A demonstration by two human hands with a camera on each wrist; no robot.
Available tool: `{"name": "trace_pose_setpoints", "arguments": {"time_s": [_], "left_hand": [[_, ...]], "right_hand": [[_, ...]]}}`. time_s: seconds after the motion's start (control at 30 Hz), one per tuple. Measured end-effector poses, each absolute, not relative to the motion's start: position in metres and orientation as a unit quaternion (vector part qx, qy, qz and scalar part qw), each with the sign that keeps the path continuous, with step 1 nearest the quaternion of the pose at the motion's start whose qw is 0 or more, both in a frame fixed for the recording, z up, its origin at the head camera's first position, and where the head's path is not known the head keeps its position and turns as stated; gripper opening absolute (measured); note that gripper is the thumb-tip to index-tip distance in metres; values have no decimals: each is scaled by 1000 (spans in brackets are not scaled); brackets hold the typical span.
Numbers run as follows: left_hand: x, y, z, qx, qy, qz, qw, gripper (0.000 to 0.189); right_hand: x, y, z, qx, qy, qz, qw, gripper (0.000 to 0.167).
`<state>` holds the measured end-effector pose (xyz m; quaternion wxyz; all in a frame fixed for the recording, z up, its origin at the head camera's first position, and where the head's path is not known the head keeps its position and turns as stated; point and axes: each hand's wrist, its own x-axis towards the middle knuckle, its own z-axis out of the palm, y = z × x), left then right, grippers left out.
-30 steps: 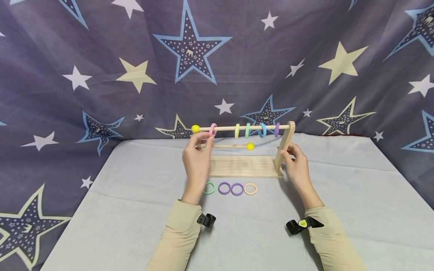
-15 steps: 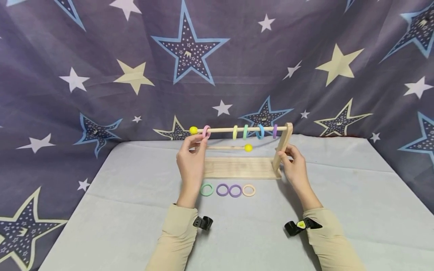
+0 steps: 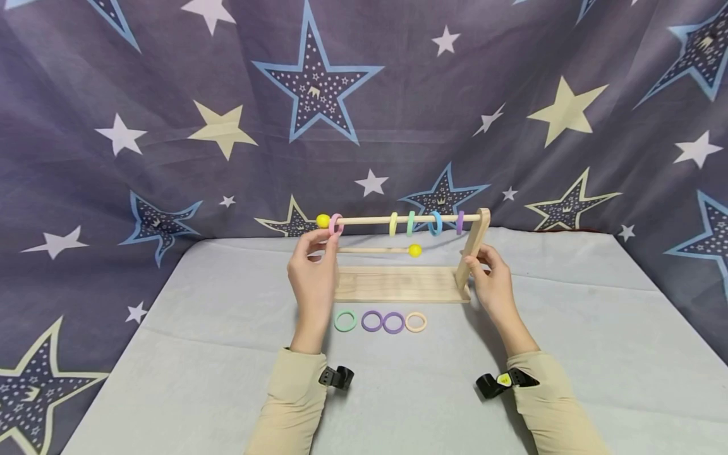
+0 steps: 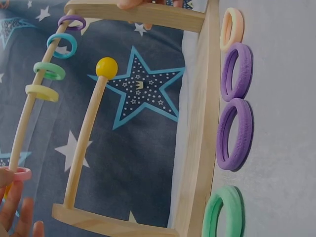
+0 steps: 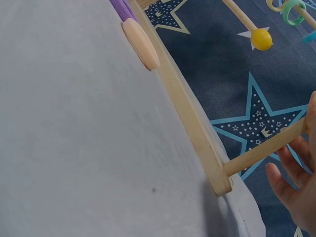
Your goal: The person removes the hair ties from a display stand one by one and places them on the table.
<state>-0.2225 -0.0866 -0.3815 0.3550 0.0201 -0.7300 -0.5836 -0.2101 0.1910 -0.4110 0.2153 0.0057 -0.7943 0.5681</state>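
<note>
At the left end of the upper rod (image 3: 370, 220), my left hand (image 3: 311, 272) pinches a pink ring (image 3: 335, 224) that encircles the rod close to its yellow ball tip (image 3: 323, 221). My right hand (image 3: 493, 278) grips the right upright (image 3: 473, 249) of the wooden stand, whose base (image 3: 404, 284) lies on the table. Farther along the same rod hang a yellow ring (image 3: 393, 224), a green ring (image 3: 411, 224), a blue ring (image 3: 435, 223) and a purple ring (image 3: 460, 223). A lower rod (image 4: 85, 143) with a yellow ball end carries no ring.
In front of the base lie a green ring (image 3: 345, 321), two purple rings, the left one (image 3: 372, 321) beside the right one (image 3: 394, 323), and a peach ring (image 3: 416, 322). Behind the table (image 3: 415, 392) hangs a dark curtain (image 3: 409, 114) with a star print.
My left hand has slid the pink ring leftward along the upper rod, up near the yellow ball. The right hand keeps its hold on the upright. The head view has shifted slightly.
</note>
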Motion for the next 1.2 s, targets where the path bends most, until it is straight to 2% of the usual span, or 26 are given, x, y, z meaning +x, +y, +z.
{"name": "trace_pose_setpoints", "arguments": {"time_s": [0.77,1.2], "left_hand": [[-227,-100,-377,20,-723,-576,381,16],[-225,-104,-380,35,-718,-581,383,17]], "right_hand": [[-208,189,-407,12,-803,553,225,31],[-211,192,-412,5,-797,566,212,31]]}}
